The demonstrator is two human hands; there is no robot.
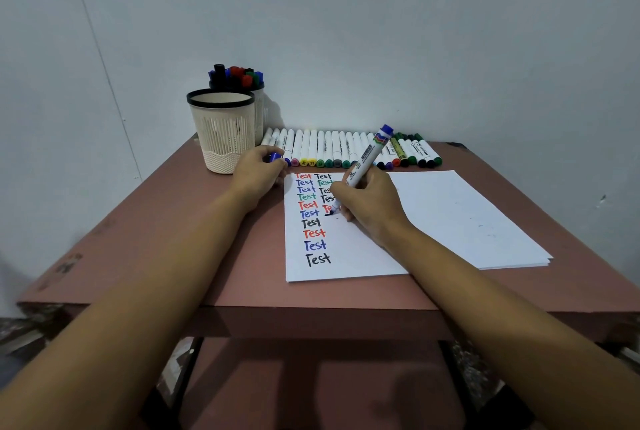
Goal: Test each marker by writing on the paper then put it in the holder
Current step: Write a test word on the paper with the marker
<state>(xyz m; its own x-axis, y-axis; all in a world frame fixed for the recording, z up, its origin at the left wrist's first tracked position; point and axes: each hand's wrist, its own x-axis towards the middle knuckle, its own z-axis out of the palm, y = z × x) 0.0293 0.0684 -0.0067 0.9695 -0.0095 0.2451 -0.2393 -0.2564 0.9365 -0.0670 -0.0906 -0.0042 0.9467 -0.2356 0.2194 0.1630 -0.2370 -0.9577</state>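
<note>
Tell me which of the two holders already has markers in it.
The rear holder, nearer the wall: coloured marker caps stick out above its rim. The front holder shows only a bare inner wall.

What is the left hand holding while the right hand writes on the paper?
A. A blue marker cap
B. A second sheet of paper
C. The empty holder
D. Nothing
A: a blue marker cap shows between the fingers of the left hand, resting beside the paper, while the right hand writes with the uncapped marker.
</note>
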